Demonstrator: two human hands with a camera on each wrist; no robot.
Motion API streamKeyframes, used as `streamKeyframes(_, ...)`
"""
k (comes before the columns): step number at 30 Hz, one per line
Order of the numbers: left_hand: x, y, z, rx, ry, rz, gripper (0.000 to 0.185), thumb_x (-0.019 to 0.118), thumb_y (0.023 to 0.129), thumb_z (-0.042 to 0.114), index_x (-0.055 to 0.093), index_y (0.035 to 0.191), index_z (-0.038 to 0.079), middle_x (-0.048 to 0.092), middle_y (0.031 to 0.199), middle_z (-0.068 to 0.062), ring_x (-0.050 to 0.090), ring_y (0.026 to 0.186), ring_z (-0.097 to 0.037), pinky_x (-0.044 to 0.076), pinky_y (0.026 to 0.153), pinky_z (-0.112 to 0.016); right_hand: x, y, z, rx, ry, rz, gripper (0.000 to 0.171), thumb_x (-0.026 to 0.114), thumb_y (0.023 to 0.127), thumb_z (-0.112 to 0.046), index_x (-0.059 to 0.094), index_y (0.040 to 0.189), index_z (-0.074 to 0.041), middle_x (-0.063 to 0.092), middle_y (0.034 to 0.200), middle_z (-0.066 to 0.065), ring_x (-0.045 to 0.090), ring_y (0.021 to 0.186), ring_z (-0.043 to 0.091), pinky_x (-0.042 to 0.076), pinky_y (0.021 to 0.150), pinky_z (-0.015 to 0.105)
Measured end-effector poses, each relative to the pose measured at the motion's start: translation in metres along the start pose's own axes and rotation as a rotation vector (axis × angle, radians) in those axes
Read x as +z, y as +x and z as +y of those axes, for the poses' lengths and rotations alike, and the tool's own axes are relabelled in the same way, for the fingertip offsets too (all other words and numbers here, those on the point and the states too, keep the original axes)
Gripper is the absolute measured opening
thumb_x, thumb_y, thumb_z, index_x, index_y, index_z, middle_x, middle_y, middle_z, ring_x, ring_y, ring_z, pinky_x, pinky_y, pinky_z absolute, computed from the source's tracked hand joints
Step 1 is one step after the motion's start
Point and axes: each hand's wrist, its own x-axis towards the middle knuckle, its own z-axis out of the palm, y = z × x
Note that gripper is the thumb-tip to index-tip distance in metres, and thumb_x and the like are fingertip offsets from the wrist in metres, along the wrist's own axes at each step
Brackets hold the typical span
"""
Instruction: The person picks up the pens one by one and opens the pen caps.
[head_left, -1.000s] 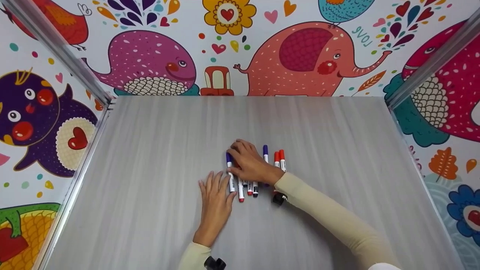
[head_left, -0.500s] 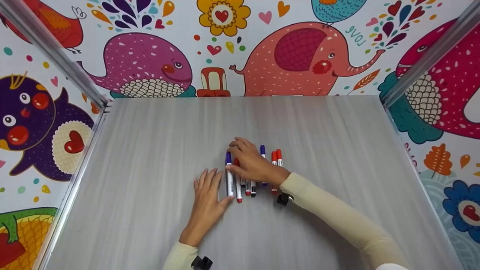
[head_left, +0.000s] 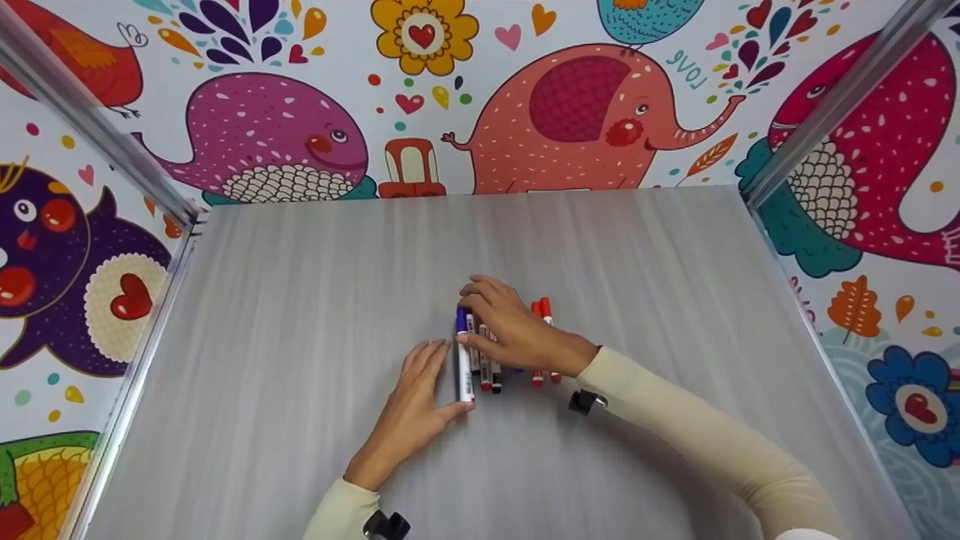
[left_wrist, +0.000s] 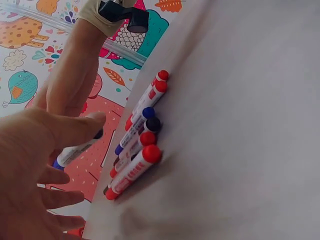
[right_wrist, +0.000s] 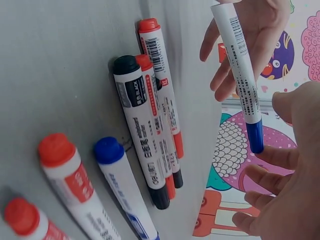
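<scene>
A white marker with a blue cap point(right_wrist: 241, 65) is raised off the table, spanning the gap between both hands. Its plain end meets the thumb of my left hand point(head_left: 409, 420), whose other fingers stretch away beside the barrel. At the blue tip, the index finger of my right hand point(head_left: 517, 330) touches the cap; the right thumb stands apart from the barrel in the right wrist view. Under and beside the right hand lie more markers: a black one point(right_wrist: 142, 135), a blue one point(right_wrist: 125, 190) and several red ones, such as this red marker point(left_wrist: 132, 175).
The grey wood-grain table point(head_left: 300, 300) is enclosed by walls printed with cartoon animals point(head_left: 577, 127). Metal corner posts point(head_left: 840, 105) rise at the back corners. Two red markers point(head_left: 541, 337) lie at the right end of the row, near the right wrist.
The left hand has turned and its thumb has slid down to the marker's near end. The raised marker has shifted right, over the leftmost red marker. The head view has turned slightly right.
</scene>
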Motion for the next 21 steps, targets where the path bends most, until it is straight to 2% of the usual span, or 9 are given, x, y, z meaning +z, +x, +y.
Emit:
streamKeyframes(8,-0.006,0.012,0.012,0.044,-0.054,-0.093,0.102,0.099,0.083,0.019,0.042,0.164,-0.006,0.046,0.166,-0.024,0.035,0.157,-0.046,0.034,0.126,-0.062,-0.015,-0.015,-0.001,-0.018,0.006,0.035,0.057,0.065,0.112,-0.043,0.056,0.15,-0.002,0.051,0.158,0.017,0.031,0.162,0.036,0.027,0.131,0.06)
streamKeyframes(13,-0.007,0.017,0.017,0.065,-0.119,-0.162,0.103,0.098,0.084,0.022,0.041,0.167,-0.001,0.046,0.167,-0.019,0.034,0.158,-0.042,0.034,0.126,-0.062,-0.023,-0.023,-0.003,-0.027,0.013,0.051,0.054,0.064,0.113,-0.042,0.056,0.149,-0.003,0.052,0.157,0.014,0.032,0.162,0.033,0.027,0.13,0.06)
streamKeyframes(17,-0.007,0.022,0.02,0.057,-0.185,-0.225,0.106,0.098,0.084,0.027,0.039,0.168,0.001,0.042,0.17,-0.021,0.036,0.157,-0.041,0.034,0.125,-0.064,-0.028,-0.03,-0.003,-0.029,0.037,0.068,0.051,0.065,0.112,-0.039,0.058,0.148,-0.003,0.054,0.156,0.015,0.036,0.16,0.033,0.03,0.129,0.06)
streamKeyframes(21,-0.005,0.024,0.024,0.034,-0.241,-0.284,0.108,0.096,0.085,0.03,0.035,0.171,0.005,0.036,0.172,-0.023,0.041,0.153,-0.042,0.035,0.123,-0.067,-0.032,-0.034,-0.004,-0.018,0.072,0.065,0.048,0.067,0.112,-0.036,0.058,0.148,-0.004,0.053,0.156,0.012,0.04,0.157,0.029,0.033,0.129,0.056)
